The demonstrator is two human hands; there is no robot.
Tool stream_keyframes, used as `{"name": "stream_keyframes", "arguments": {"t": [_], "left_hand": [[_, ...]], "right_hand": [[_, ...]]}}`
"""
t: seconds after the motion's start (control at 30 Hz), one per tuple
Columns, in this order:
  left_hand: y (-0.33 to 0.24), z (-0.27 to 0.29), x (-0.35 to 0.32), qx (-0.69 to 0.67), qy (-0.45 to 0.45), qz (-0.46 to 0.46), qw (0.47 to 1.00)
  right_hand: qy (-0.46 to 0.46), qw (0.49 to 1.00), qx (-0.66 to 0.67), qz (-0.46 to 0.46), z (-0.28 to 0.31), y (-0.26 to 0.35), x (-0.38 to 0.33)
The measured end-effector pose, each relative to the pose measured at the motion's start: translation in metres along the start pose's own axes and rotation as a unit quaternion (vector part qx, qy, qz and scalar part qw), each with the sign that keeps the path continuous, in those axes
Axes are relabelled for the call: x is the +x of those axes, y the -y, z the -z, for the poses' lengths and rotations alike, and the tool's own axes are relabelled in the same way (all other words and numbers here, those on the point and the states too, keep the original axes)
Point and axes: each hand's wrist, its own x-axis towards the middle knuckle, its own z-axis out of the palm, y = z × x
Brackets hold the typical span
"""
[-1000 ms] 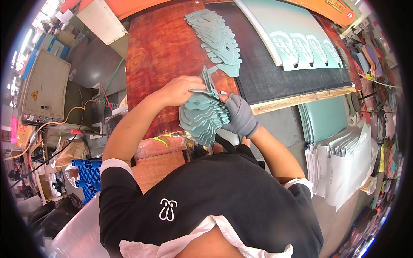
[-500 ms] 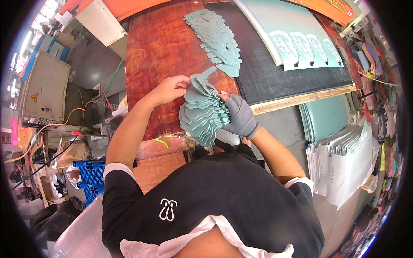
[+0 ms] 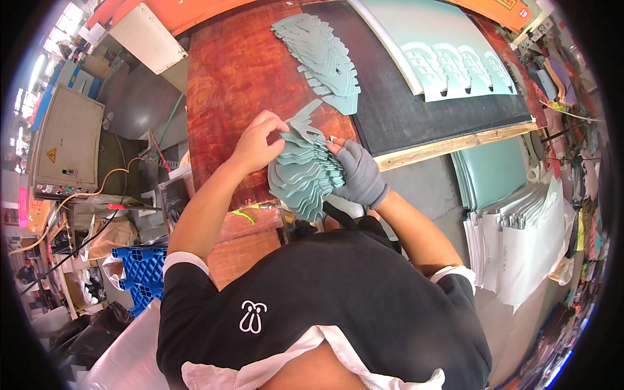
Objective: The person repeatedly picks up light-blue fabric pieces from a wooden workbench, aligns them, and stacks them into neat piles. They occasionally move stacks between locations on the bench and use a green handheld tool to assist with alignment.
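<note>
A thick fanned bundle of pale green cut sheet pieces (image 3: 302, 179) hangs over the near edge of the red-brown table. My right hand (image 3: 362, 174), in a grey glove with bare fingertips, is closed around the bundle's right side. At the upper left of the bundle, my bare left hand (image 3: 258, 141) has its fingers curled and pinched at the edge of a top cut piece (image 3: 304, 125), which stands lifted from those below. The left fingertips are partly hidden. Farther off, a second overlapping row of the same cut pieces (image 3: 322, 62) lies on the table.
A black mat (image 3: 442, 127) covers the table's right part, bearing a pale green sheet (image 3: 429, 32) with cut shapes. Below the wooden edge (image 3: 455, 146), green sheets (image 3: 491, 172) and white sheets (image 3: 513, 247) are stacked at right. A control cabinet (image 3: 68, 140) stands left.
My left hand has turned and risen slightly at the bundle's top, and the top piece is now tilted up more. My right hand keeps its hold, nearly in place.
</note>
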Motion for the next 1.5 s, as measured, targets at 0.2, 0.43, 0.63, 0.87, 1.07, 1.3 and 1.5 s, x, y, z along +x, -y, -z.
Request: {"name": "stream_keyframes", "arguments": {"t": [0.2, 0.43, 0.63, 0.87, 1.07, 1.3, 1.5], "left_hand": [[-0.002, 0.009, -0.007, -0.102, 0.055, 0.038, 0.993], [-0.018, 0.003, 0.012, -0.021, 0.078, -0.008, 0.997], [-0.024, 0.0, 0.023, 0.151, -0.019, -0.129, 0.98], [-0.029, 0.004, 0.002, 0.26, 0.002, -0.229, 0.938], [-0.04, -0.008, -0.026, 0.218, 0.003, -0.197, 0.956], [-0.048, -0.015, -0.038, 0.184, -0.009, -0.142, 0.973], [-0.054, -0.015, -0.045, 0.216, 0.015, -0.108, 0.97]], "right_hand": [[0.007, 1.0, 0.005, 0.0, 0.003, 0.003, 0.002], [0.016, 1.0, 0.004, 0.001, 0.003, 0.003, 0.002], [0.01, 1.0, 0.005, 0.002, 0.002, 0.003, 0.001], [0.015, 1.0, 0.007, -0.01, 0.003, 0.004, 0.002], [0.017, 1.0, 0.007, -0.002, 0.003, 0.004, 0.002], [0.024, 1.0, 0.003, 0.002, 0.003, 0.004, 0.002], [0.023, 1.0, 0.002, 0.006, 0.003, 0.006, 0.002]]}}
